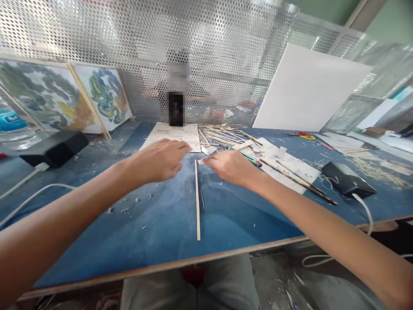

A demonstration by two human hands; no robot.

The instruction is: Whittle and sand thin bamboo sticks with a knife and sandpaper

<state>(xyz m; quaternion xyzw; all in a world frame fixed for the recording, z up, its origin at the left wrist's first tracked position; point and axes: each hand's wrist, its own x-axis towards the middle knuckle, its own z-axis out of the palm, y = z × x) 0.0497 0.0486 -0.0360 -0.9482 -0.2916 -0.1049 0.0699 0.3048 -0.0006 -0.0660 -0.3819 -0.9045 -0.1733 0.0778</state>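
Observation:
A thin pale wooden strip (198, 202) lies lengthwise on the blue tabletop, its far end between my two hands. To the left of that end, my left hand (163, 160) hovers with curled fingers, slightly blurred; whatever they hold is hidden. My right hand (230, 165) is low over the table on the strip's right, fingers pinched together. At its fingertips shows a small whitish scrap (201, 162), too small to name. Just behind the right hand lies a green cutter knife (254, 160), partly covered by it.
Several thin sticks (222, 134) are heaped behind my hands. Printed sheets (290, 170) with dark rods (300, 183) lie to the right, near a black box (348, 178) with a cable. Scissors (303, 135), a white board (309, 90) and painted panels (106, 97) stand or lie farther back.

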